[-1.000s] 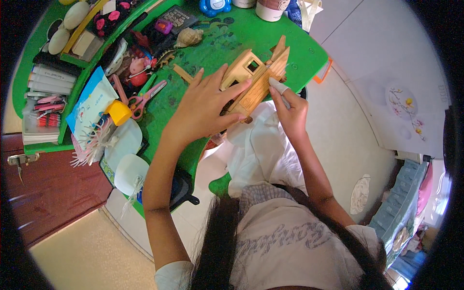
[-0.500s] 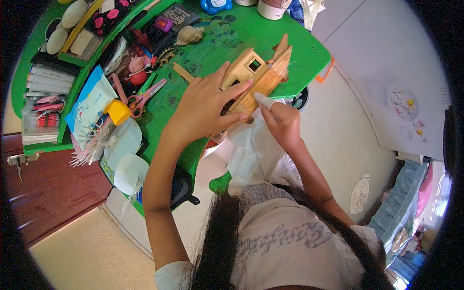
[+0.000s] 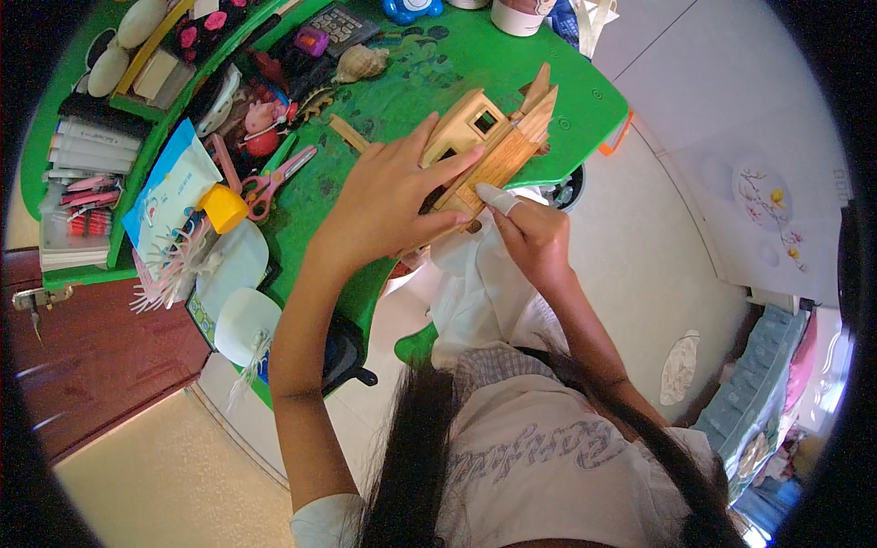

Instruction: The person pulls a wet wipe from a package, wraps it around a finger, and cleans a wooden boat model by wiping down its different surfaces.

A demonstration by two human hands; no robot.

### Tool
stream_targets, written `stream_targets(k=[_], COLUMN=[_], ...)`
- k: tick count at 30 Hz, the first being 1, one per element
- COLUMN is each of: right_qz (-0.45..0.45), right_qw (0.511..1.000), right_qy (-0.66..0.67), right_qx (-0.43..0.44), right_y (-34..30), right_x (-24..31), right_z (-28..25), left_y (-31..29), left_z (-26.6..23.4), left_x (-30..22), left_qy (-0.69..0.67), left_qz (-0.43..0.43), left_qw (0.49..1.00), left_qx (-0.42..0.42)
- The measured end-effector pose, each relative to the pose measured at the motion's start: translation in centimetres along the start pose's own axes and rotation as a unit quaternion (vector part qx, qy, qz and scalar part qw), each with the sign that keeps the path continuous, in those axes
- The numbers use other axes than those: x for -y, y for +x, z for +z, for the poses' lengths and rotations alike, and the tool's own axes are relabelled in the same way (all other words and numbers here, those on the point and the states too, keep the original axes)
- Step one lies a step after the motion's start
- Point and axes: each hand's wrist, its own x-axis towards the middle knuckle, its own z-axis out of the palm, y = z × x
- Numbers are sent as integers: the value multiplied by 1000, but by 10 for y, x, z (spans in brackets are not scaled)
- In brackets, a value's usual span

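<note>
A light-brown wooden model boat (image 3: 498,164), with a cabin and square windows, is tilted over the near edge of the green table. My left hand (image 3: 393,196) is wrapped round its left and near part, thumb and fingers across the side. Over the index finger of my right hand (image 3: 539,233) is stretched a white cloth (image 3: 495,198). That covered fingertip presses on the boat's right side, near the left thumb, while the other fingers are curled in. My left hand hides much of the boat's near end.
Pink-handled scissors (image 3: 265,192), a blue and white packet (image 3: 178,187) and a yellow block (image 3: 222,210) lie on the green table (image 3: 585,110) to the left. A shell (image 3: 363,64) and a cup (image 3: 521,14) stand farther back. Pens (image 3: 96,151) fill the side shelf.
The cloth-covered fingertip has slid slightly along the boat's side toward its near end. My left hand keeps its hold, and the boat has barely shifted.
</note>
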Motion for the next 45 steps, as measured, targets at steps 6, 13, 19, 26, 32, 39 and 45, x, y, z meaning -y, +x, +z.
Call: stream_targets(k=[6, 13, 19, 26, 32, 39, 45], right_qz=[-44, -43, -21, -72, -41, -58, -66], right_qw=[999, 998, 998, 997, 998, 997, 997], right_qy=[-13, -32, -66, -32, -41, -51, -27], right_qx=[-17, 31, 1, -6, 14, 16, 29], right_y=[0, 9, 8, 5, 10, 5, 9], right_x=[8, 5, 8, 12, 9, 17, 19], right_z=[2, -9, -2, 0, -1, 2, -4], left_y=[1, -1, -1, 0, -1, -1, -2], left_z=[0, -1, -1, -2, -1, -1, 1], left_x=[0, 0, 0, -1, 0, 0, 2], left_qy=[-1, 3, -6, -5, -7, -13, -4], left_qz=[-6, -7, -8, -11, -13, -10, -4], left_qw=[1000, 1000, 1000, 1000, 1000, 1000, 1000], left_qx=[5, 6, 11, 10, 13, 8, 6])
